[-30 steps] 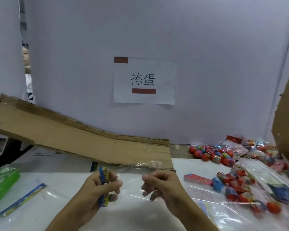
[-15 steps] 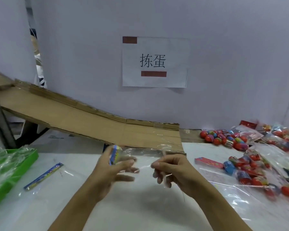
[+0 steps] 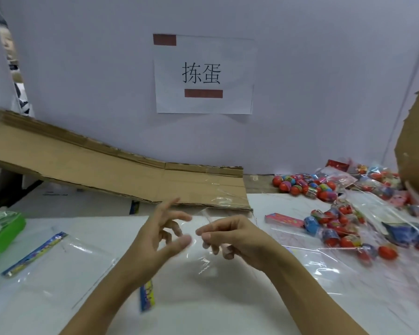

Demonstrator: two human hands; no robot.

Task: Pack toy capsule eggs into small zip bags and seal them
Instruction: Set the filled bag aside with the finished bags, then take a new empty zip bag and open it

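My right hand (image 3: pixel 230 235) pinches the edge of a clear zip bag (image 3: pixel 203 258) just above the white table. The bag's blue printed header strip (image 3: pixel 146 296) hangs low, beside my left forearm. My left hand (image 3: pixel 162 235) is spread, its fingers straight and apart, with the thumb close to the bag film and nothing held. Loose red and multicoloured capsule eggs (image 3: pixel 305 186) lie in a pile at the back right. More eggs sit inside clear bags (image 3: pixel 336 228) to the right of my hands, and a single red egg (image 3: pixel 387 252) lies nearer me.
A cardboard ramp (image 3: pixel 131 175) slopes down from the left to just behind my hands. A green tray (image 3: pixel 0 233) stands at the left edge, with a flat zip bag (image 3: pixel 34 252) beside it. A pink box (image 3: pixel 283 220) and a cardboard box wall (image 3: pixel 416 141) are on the right.
My left hand let go of the blue header strip and spread its fingers; the strip dropped below the hand. My right hand keeps its pinch on the bag.
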